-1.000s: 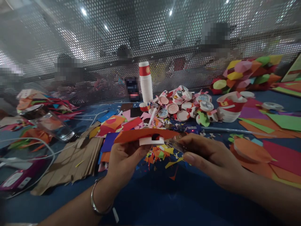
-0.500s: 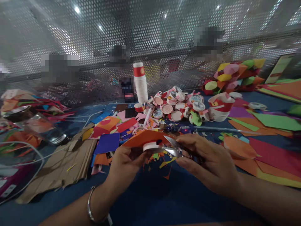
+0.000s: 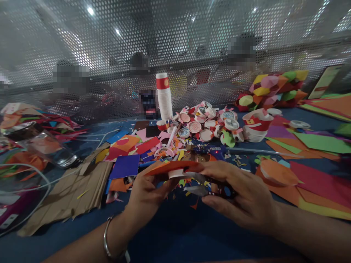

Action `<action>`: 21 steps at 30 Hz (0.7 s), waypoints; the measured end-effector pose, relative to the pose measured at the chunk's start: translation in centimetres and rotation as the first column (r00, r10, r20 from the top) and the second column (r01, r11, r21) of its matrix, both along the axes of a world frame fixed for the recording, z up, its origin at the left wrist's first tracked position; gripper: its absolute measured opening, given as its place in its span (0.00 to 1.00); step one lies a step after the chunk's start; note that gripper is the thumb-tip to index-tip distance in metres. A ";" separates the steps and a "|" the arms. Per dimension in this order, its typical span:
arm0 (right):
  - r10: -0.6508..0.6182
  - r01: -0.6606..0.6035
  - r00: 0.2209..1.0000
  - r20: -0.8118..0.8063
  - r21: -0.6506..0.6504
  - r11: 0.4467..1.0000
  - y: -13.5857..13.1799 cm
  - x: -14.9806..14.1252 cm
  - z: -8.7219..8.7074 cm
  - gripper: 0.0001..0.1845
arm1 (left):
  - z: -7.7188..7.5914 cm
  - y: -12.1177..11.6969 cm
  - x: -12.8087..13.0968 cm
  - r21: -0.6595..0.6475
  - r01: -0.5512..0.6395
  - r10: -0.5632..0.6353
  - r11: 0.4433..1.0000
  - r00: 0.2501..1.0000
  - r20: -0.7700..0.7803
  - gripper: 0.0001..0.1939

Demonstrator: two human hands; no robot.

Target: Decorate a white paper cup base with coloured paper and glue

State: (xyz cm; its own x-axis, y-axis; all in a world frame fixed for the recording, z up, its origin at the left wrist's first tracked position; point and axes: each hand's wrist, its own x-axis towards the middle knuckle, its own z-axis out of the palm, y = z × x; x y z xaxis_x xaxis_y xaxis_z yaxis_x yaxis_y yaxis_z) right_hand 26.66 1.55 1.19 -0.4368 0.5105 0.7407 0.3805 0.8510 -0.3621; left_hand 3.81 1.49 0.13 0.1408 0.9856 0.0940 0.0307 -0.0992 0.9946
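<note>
My left hand (image 3: 146,195) grips an orange paper sheet (image 3: 170,166) with a white cup ring (image 3: 177,173) stuck under it, held just above the blue table (image 3: 175,233). My right hand (image 3: 241,199) is closed round a pair of scissors (image 3: 201,184). The metal blades are spread apart, with the edge of the orange sheet between them. Small coloured paper scraps (image 3: 189,190) lie on the table right below both hands. A metal bangle (image 3: 108,241) sits on my left wrist.
A tall stack of paper cups (image 3: 164,96) and a heap of cut cup bases (image 3: 208,122) lie beyond the hands. Coloured paper sheets (image 3: 315,171) cover the right side, brown corrugated card (image 3: 74,190) the left. A perforated metal screen (image 3: 175,47) closes the back; people sit behind it.
The scissor blades have opened wider and dropped lower against the orange sheet. The sheet has tilted flatter. My hands stayed in about the same place.
</note>
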 end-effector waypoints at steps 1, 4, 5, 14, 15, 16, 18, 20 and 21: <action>-0.015 0.015 1.000 0.001 0.024 1.000 0.0 0.0 -0.1 0.14 | 0.0 0.0 0.0 0.006 -0.006 0.006 1.000 1.000 0.008 0.13; -0.031 0.030 0.999 0.018 0.057 0.998 0.0 0.0 -0.3 0.15 | 0.0 -0.1 0.1 0.024 -0.021 0.020 0.999 0.999 0.038 0.14; -0.025 0.024 1.000 0.018 0.054 0.998 0.0 0.0 -0.3 0.16 | 0.1 -0.1 0.1 0.015 -0.019 0.019 1.000 0.999 0.031 0.14; 0.128 -0.128 0.992 0.001 -0.021 0.992 -0.2 -0.2 -0.5 0.17 | 0.0 0.5 0.2 0.061 -0.168 0.174 0.984 0.979 -0.104 0.12; 0.126 -0.126 0.992 0.005 -0.016 0.992 -0.2 -0.2 -0.6 0.18 | -0.1 0.6 0.1 0.071 -0.170 0.177 0.983 0.978 -0.110 0.12; 0.117 -0.117 0.993 0.009 -0.007 0.993 -0.2 -0.1 -0.6 0.18 | -0.1 0.6 0.1 0.080 -0.169 0.177 0.982 0.978 -0.107 0.12; 0.088 -0.088 0.996 0.020 0.007 0.996 -0.2 -0.1 -0.5 0.18 | -0.1 0.6 0.0 0.102 -0.154 0.164 0.983 0.982 -0.097 0.12; 0.068 -0.069 0.997 0.022 0.022 0.997 -0.2 -0.1 -0.4 0.18 | 0.0 0.5 -0.1 0.128 -0.112 0.125 0.985 0.987 -0.098 0.10; 0.064 -0.064 0.998 0.020 0.027 0.998 -0.2 -0.1 -0.4 0.17 | 0.1 0.4 -0.2 0.136 -0.093 0.107 0.986 0.989 -0.103 0.09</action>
State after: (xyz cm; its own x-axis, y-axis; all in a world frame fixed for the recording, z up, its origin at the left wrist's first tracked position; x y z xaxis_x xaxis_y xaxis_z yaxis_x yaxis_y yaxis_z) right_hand 26.56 1.38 0.84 -0.4822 0.4603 0.7454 0.3314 0.8835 -0.3312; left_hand 3.59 1.89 0.27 0.0584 0.9756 0.2118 0.1546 -0.2184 0.9635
